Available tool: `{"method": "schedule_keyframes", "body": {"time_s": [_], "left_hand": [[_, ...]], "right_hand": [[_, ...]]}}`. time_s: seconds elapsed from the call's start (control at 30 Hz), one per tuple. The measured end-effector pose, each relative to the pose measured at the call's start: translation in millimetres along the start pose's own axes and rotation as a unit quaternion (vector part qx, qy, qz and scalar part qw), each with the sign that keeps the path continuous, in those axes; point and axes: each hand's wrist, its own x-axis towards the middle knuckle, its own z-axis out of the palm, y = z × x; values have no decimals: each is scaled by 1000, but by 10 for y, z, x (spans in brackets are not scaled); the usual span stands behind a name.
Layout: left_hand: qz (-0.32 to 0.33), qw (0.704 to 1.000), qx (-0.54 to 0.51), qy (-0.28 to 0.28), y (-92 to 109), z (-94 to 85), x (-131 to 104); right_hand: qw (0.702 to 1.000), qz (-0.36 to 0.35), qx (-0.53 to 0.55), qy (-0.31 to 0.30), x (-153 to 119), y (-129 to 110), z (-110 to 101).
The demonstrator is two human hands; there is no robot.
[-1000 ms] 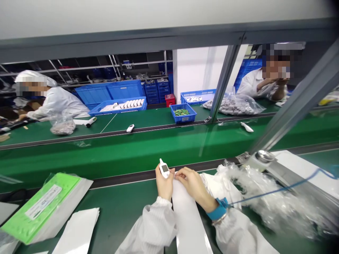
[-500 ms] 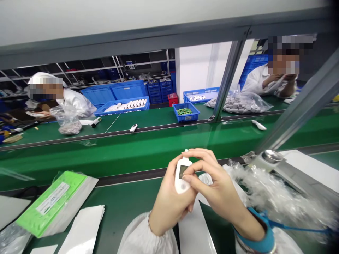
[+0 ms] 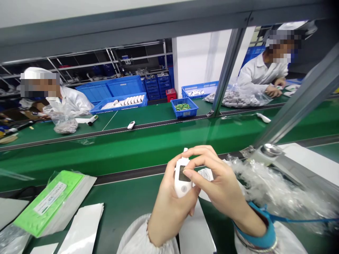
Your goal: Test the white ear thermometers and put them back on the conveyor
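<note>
A white ear thermometer (image 3: pixel 181 188) with a small dark screen and a round button is held upright over the bench. My left hand (image 3: pixel 169 208) is wrapped round its body from the left and below, thumb across the lower front. From the right, my right hand (image 3: pixel 219 185) grips its upper part. The right thumb and a bent finger meet at the screen's right edge, while another finger reaches over the narrow tip. Whether anything thin is pinched there I cannot tell. White flat sheets or boxes (image 3: pixel 196 229) lie beneath my hands.
On the left lie a bright green labelled pack (image 3: pixel 49 204) and white cards (image 3: pixel 82 227). Clear plastic bags (image 3: pixel 280 190) and a metal-topped jar (image 3: pixel 270 151) are at the right. Beyond a green divider, two co-workers sit near blue trays (image 3: pixel 184 113) and a metal post (image 3: pixel 229 70).
My left thumb has moved across onto the thermometer's lower front. My right hand stays at the screen's edge. The view has shifted slightly; the right co-worker's hands are lowered to the bench.
</note>
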Motion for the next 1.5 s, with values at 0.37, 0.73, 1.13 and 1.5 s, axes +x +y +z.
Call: {"method": "schedule_keyframes", "body": {"time_s": [0.37, 0.73, 1.13, 1.5], "left_hand": [[7, 1000, -8, -19, -80, -42, 34], [23, 999, -25, -43, -63, -56, 5], [49, 992, -78, -81, -79, -51, -13], [15, 994, -56, -91, -70, -43, -10]], "right_hand": [[1000, -1, -3, -10, 12, -23, -23], [1000, -2, -10, -4, -3, -20, -20], [995, 49, 31, 78, -5, 34, -16], [968, 209, 140, 5, 2, -15, 3]]}}
